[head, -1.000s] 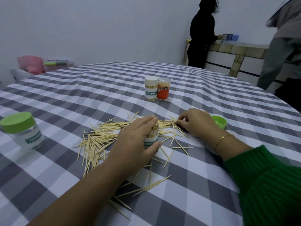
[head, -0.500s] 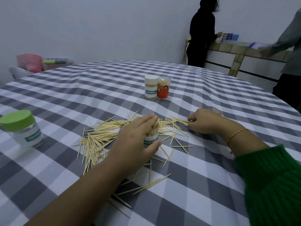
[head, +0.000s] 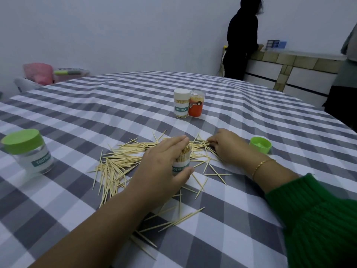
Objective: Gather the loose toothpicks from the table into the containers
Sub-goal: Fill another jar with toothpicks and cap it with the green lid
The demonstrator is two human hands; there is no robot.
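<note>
Left of the open toothpick container (head: 181, 161), loose toothpicks (head: 119, 163) lie scattered on the checked tablecloth (head: 96, 105); the left hand (head: 164, 167) grasps that upright container, while right of it the right hand (head: 228, 146) pinches toothpicks against the cloth.

My left hand (head: 162, 167) covers most of the jar (head: 181, 164) from me. I can't see what the right hand's (head: 229, 146) fingertips pinch. The frame's right edge cuts off a bystander (head: 347, 74).
</note>
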